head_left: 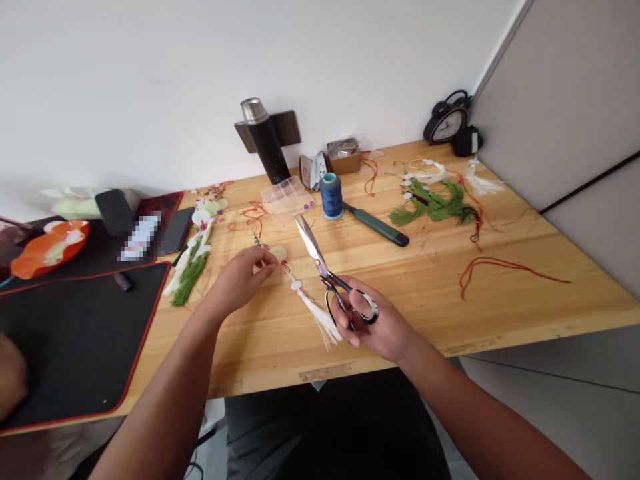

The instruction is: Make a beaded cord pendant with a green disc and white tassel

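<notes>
My right hand [373, 320] holds a pair of scissors [320, 260] by the handles, blades pointing up and away to the left, nearly closed. To the left, my left hand [245, 277] is closed in a pinch beside a round pale green disc [278, 253]; whatever sits between its fingertips is too small to make out. From the disc runs a cord with a white bead [296, 285] and a white tassel [323, 319], which lies partly behind the right hand. Small dark beads on a string [257, 237] lie just beyond the left fingers.
A blue thread spool [331, 197], a green-handled cutter [377, 227], a clear compartment box [287, 200] and a black flask [267, 143] stand or lie behind. Green tassels [435, 203] and red cord [500, 263] are right. Finished-looking tassels [193, 270] and a black mat [75, 347] are left.
</notes>
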Motion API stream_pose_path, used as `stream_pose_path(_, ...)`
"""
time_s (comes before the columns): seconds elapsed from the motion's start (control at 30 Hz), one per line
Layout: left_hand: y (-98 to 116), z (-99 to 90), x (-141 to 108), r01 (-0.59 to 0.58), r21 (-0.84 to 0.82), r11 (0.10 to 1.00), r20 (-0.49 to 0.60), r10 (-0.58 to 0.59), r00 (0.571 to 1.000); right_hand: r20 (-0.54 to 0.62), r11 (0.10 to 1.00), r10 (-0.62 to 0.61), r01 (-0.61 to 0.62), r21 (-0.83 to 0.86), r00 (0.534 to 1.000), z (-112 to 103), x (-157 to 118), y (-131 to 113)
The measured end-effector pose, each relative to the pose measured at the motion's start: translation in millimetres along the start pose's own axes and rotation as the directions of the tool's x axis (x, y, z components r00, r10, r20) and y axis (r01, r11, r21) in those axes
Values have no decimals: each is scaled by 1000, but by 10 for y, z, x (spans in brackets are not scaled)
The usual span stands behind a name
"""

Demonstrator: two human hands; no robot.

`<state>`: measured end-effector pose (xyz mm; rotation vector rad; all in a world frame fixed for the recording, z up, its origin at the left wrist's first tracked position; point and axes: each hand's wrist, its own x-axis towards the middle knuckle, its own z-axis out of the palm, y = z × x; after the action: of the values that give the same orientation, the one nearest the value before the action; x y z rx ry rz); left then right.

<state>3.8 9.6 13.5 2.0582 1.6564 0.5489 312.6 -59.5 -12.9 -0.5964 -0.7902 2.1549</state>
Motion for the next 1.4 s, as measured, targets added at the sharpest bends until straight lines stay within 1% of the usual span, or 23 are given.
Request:
stream_pose_path(0.13,-155,-84,-169,12,21,1000,9,-12,1000,-19,1000,-4,4,-8,1000,17,-21,-24)
stream_pose_path(0.17,-172,-92,-200,21,24,999,-6,-21,1000,-23,1000,-7,6,-9,1000,20,-24,-28)
stream_pose_path(0.27,-117,-57,-236,43,29,999,-69,-41,997,-16,1000,-9,9,-10,1000,22,-25,-30)
stream_pose_path(0.3,-68,-26,-226,34,30,999,-74,-32,997,-14,1000,-9,9,-9,1000,20,-24,-29)
stream_pose_path(0.4,87,93,-138,-43,45,998,-55,45,997,-24,1000,-9,9,-10,1000,12,-24,-24)
stream_pose_path(0.47,149,162,-57,-84,73,994,-58,88,994,-35,1000,-11,11,-22,999,9,-26,-22)
stream_pose_path(0.6,148,218,56,-108,138,985,-14,111,994,-48,999,-24,22,-41,999,11,-28,-20)
stream_pose_path(0.7,114,216,79,-124,177,976,24,122,992,-48,999,-34,33,-38,998,15,-23,-16)
stream_pose_path(0.87,119,206,93,-137,206,969,37,132,991,-49,999,-28,26,-30,998,22,-21,-15)
stream_pose_path(0.97,134,208,108,-133,183,974,35,129,991,-53,999,-24,22,-36,998,24,-24,-21)
stream_pose_path(1.1,118,214,116,-121,122,985,7,121,993,-60,999,-20,18,-42,998,22,-29,-27)
stream_pose_path(1.4,86,154,86,-39,-15,999,-7,38,999,-58,999,-14,12,-35,998,24,-28,-17)
